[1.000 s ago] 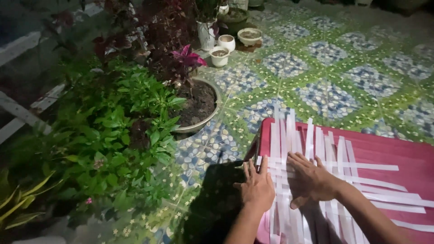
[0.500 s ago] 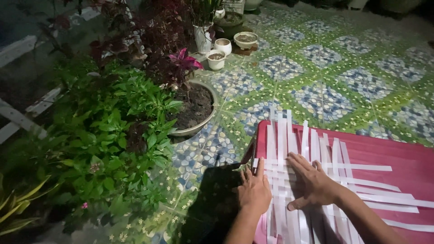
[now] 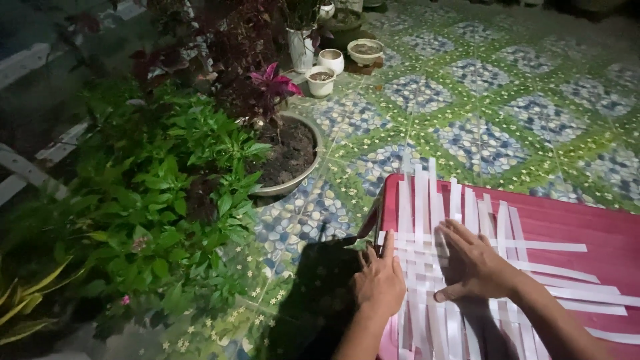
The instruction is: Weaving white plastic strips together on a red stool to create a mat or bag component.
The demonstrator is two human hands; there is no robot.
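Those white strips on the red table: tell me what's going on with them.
A person is working white strips laid crosswise into a woven mat on a red table. The left hand rests at the mat's left edge, one finger pointing along a strip. The right hand lies flat on the woven middle, pressing it down. Loose strip ends stick out on all sides. Potted plants stand on the tiled floor beside the table.

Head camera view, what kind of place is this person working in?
Most likely a home patio or garden terrace after dark. A patterned tiled floor spreads out beside leafy green plants and a large soil-filled pot. Both hands, left hand and right hand, press white strips on a red table.
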